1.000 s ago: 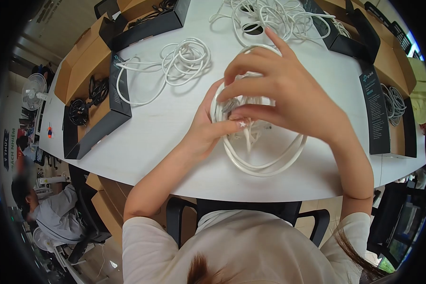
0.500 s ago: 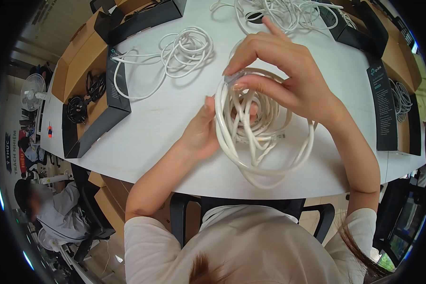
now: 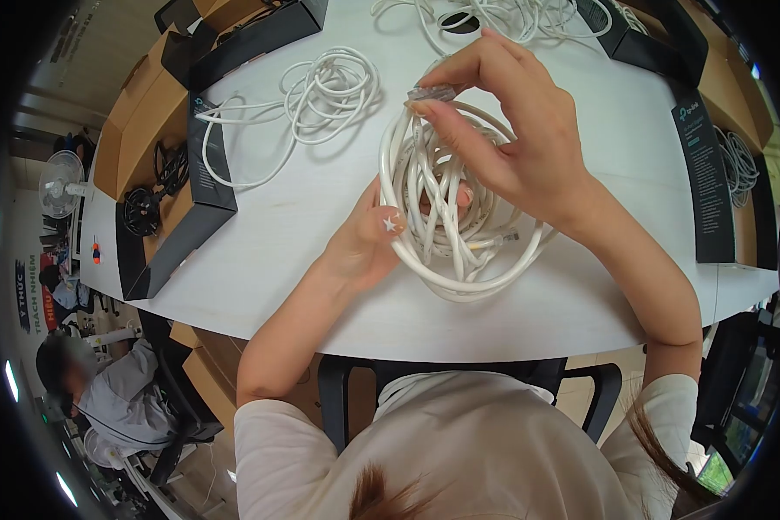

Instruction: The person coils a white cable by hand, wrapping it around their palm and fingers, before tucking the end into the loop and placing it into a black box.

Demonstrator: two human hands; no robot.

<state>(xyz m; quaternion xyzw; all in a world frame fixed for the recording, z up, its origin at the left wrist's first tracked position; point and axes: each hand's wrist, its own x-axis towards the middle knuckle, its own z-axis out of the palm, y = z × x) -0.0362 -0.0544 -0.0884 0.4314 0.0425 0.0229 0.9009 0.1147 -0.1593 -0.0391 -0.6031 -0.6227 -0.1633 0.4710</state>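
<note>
A coiled white network cable [image 3: 459,282] hangs between my two hands above the white table. My left hand [image 3: 368,238] is closed round the left side of the coil, thumb in front, with other fingertips showing through the loops. At the top of the coil, my right hand [image 3: 516,130] pinches the cable by its clear plug [image 3: 433,93] between thumb and forefinger. Another clear plug [image 3: 510,236] sticks out at the coil's lower right. Part of the coil behind my right hand is hidden.
A loose white cable [image 3: 334,95] lies on the table [image 3: 277,251] at left, and a tangle of white cables [image 3: 529,19] at the back. Open black boxes holding cables stand on the left [image 3: 208,173] and right [image 3: 702,173]. A seated person [image 3: 130,399] is at far left.
My right hand has moved up and slightly left with the plug, which now shows more clearly. The loops have drawn up closer together, and my left thumb lies over the coil's edge.
</note>
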